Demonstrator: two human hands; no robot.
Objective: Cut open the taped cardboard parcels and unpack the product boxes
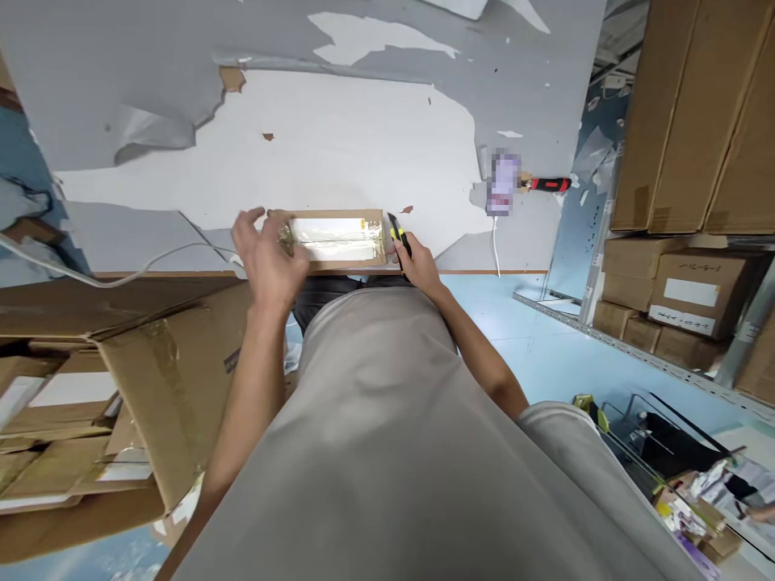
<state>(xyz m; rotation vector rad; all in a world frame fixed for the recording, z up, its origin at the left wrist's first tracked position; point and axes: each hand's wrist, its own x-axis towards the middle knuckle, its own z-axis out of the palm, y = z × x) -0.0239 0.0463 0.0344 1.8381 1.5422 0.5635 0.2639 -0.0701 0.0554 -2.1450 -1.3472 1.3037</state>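
A flat cardboard parcel [339, 240] with a white label and clear tape lies at the near edge of the grey table [363, 145]. My left hand [266, 257] is at the parcel's left end, fingers curled and pinching a strip of clear tape [284, 236]. My right hand [416, 262] rests at the parcel's right end, closed round a black and yellow utility knife [398, 232] whose blade points away from me.
A red-handled tool [548, 185] lies at the table's right edge. An open cardboard box [163, 387] stands at my left. Stacked cartons [684, 298] fill shelves on the right. A white cable [121, 270] runs along the table's front.
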